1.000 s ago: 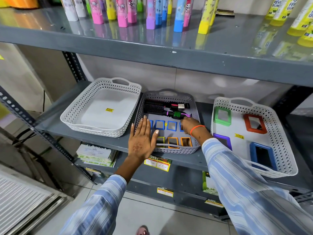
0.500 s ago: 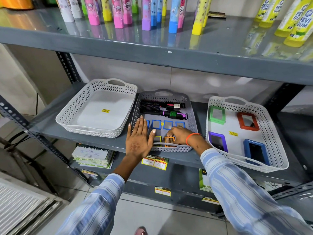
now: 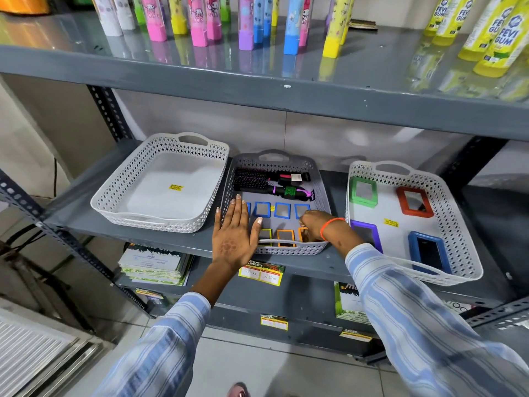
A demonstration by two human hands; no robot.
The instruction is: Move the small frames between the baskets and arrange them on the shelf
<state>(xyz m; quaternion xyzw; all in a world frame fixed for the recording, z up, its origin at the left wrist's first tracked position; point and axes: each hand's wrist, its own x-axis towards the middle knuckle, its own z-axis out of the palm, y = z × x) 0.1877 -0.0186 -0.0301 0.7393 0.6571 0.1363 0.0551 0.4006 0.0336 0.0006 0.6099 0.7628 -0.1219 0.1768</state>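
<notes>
The grey shelf (image 3: 137,233) carries three baskets. The grey centre basket (image 3: 322,196) is taken as landmark. A white basket (image 3: 114,202) is set to its left; a second white basket (image 3: 463,253) to its right holds large frames. Hairbrushes (image 3: 252,184) lie at its rear. Small blue frames (image 3: 262,209) and orange and yellow frames (image 3: 285,237) lie toward its front. The left hand (image 3: 233,239) is laid flat on its front-left rim, fingers spread. The right hand (image 3: 316,226) is curled at its front-right orange frame; actual grasp cannot be told.

middle basket (image 3: 323,196): grey, lattice walls
side baskets (image 3: 114,193): white
small frames (image 3: 262,209): blue, yellow, orange
sleeve (image 3: 423,316): blue-white stripes
</notes>
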